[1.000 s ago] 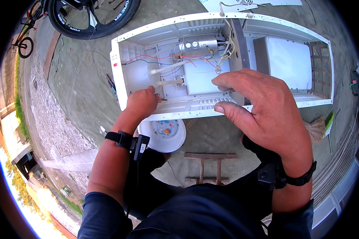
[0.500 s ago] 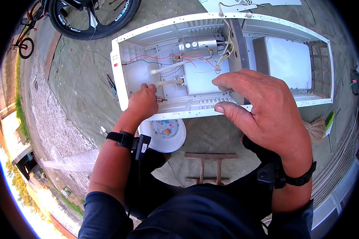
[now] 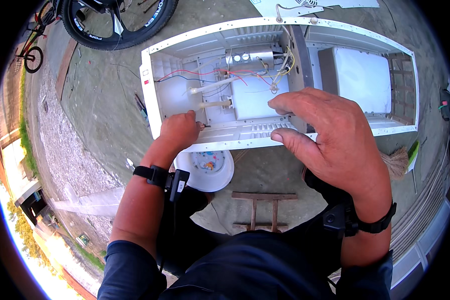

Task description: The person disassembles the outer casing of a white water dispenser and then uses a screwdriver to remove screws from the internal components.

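A long, white metal cabinet with an open top (image 3: pixel 235 145) lies on the grey-green floor (image 3: pixel 265 172) before the person. At its near-left part, the left hand (image 3: pixel 179 131) has its fingers curled, its grip closed on a small dark-tipped object (image 3: pixel 205 126) (mostly hidden by the hand). A pale flexible tube (image 3: pixel 215 104) lies just beyond those fingers. The right hand (image 3: pixel 335 135) holds nothing visible, its grip spread, thumb and fingers apart, over the cabinet's near edge. Inside, red insulated wire (image 3: pixel 195 74) runs near a silver metal box (image 3: pixel 262 56). A round white basin (image 3: pixel 221 179) sits just beside the cabinet's near side.
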### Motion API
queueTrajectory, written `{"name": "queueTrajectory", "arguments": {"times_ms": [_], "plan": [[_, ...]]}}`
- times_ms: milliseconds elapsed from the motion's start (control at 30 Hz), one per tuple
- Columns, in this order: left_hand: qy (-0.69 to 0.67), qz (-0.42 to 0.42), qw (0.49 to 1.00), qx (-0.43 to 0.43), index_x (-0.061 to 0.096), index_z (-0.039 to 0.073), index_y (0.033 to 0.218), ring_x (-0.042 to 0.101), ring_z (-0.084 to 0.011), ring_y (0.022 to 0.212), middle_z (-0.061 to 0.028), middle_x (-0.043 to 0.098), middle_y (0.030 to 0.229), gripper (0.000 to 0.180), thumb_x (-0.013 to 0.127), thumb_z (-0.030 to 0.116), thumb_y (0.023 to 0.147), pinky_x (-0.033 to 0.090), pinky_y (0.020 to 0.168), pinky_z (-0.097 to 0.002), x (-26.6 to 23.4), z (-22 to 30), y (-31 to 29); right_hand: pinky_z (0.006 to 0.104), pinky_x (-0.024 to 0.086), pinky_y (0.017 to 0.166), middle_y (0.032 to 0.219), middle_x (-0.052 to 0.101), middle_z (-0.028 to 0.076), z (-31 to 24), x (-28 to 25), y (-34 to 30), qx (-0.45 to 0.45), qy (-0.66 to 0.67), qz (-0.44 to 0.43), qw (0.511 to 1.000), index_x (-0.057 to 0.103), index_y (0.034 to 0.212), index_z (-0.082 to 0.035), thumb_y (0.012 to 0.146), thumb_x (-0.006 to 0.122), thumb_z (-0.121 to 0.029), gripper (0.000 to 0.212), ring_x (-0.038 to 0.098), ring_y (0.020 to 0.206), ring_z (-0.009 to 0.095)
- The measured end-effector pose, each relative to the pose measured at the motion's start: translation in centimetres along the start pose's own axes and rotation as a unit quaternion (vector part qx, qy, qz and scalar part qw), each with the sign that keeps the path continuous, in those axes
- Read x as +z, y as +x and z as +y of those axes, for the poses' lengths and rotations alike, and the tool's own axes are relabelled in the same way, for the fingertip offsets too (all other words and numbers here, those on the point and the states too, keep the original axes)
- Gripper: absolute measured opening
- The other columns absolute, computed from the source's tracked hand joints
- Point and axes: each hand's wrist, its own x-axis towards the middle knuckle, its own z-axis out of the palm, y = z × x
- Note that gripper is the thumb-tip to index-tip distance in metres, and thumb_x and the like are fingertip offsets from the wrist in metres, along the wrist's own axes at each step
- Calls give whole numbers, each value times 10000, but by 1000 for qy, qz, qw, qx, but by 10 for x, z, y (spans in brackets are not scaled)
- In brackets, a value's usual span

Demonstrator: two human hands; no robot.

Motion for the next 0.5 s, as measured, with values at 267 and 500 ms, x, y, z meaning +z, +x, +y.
{"name": "queueTrajectory", "arguments": {"times_ms": [267,500], "plan": [[22,-25,999,-3,613,16,1072,698,-375,940,-205,708,964,363,613,359,954,555,819,-466,-7,4,-1,383,533,736,972,705,161,0,0,1,7,1,-6,1000,675,1069,-33,780,775,-122,318,681,850,346],[4,18,1000,14,617,5,1049,679,-416,905,-224,695,950,305,617,284,926,542,823,-493,1,-3,-1,383,535,737,975,706,161,0,0,1,4,5,-5,1000,677,1070,-33,784,773,-124,315,682,853,346]]}}
